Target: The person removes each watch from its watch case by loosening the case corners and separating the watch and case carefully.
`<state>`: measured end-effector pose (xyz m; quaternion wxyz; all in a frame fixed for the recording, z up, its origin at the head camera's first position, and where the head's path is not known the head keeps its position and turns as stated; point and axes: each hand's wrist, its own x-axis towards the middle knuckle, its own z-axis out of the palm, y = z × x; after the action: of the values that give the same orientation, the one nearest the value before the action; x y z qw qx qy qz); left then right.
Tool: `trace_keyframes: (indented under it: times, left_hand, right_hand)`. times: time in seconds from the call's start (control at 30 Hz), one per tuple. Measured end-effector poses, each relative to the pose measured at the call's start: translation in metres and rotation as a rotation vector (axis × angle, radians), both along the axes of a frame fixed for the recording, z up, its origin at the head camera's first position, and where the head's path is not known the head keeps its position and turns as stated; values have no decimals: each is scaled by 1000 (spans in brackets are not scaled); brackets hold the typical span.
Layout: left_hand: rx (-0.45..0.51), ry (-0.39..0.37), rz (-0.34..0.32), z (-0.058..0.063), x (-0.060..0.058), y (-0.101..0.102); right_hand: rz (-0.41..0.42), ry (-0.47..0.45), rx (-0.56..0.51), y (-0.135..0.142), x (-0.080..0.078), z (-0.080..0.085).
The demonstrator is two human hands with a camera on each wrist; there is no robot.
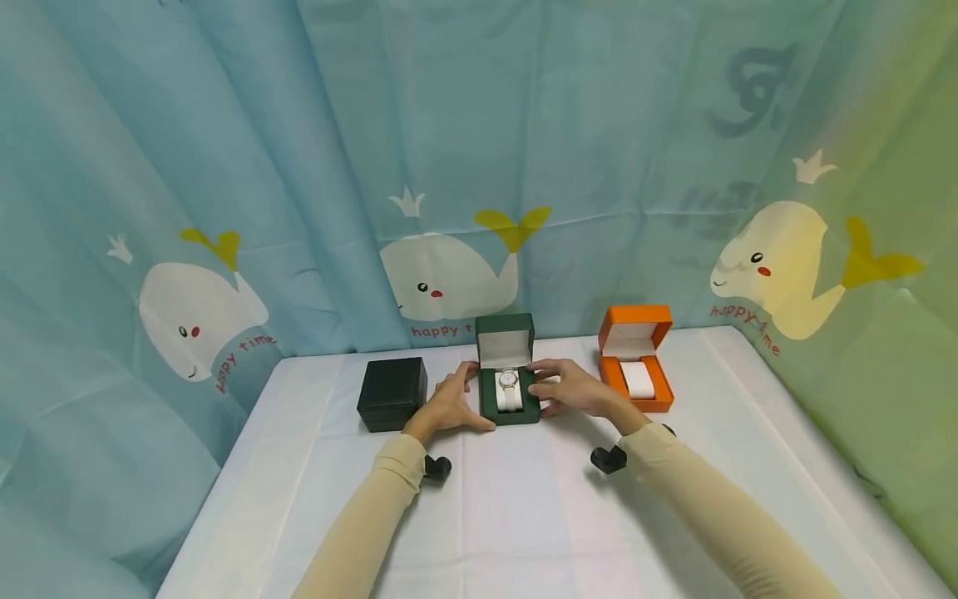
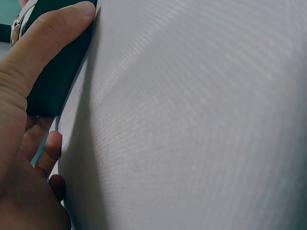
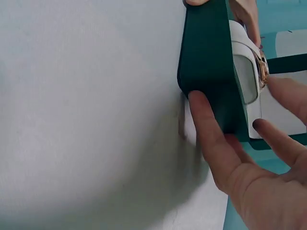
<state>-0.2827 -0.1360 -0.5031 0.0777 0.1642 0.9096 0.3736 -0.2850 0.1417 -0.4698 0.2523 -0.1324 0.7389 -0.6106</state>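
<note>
A dark green watch box (image 1: 530, 409) stands on the table with its lid (image 1: 505, 323) raised. Inside, a wristwatch (image 1: 509, 380) with a round pale dial and white strap is wrapped on a white cushion. My left hand (image 1: 446, 403) holds the box's left side; its thumb (image 2: 57, 28) lies along the front face and its fingers reach round the side. My right hand (image 1: 575, 389) is at the right side, thumb (image 3: 204, 108) touching the front lower corner. The other right fingers spread beside the box and near the cushion; whether they touch is unclear.
A closed black box (image 1: 392, 391) sits to the left. To the right stands an open orange watch box (image 1: 659, 403) holding a bare white cushion (image 1: 638, 379). A whale-print curtain (image 1: 599, 166) hangs behind the white table (image 1: 524, 516).
</note>
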Motion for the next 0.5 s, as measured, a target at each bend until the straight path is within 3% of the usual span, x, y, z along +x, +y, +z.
trace_keyframes:
  times: [0.33,0.5]
  left_hand:
    - [-4,-5,-3,0,1,-1]
    - [1,-3,2,-1,0,-1]
  right_hand:
    - [-60,205,244,-11,4,-2]
    - [-86,254,292,-13,7,-1]
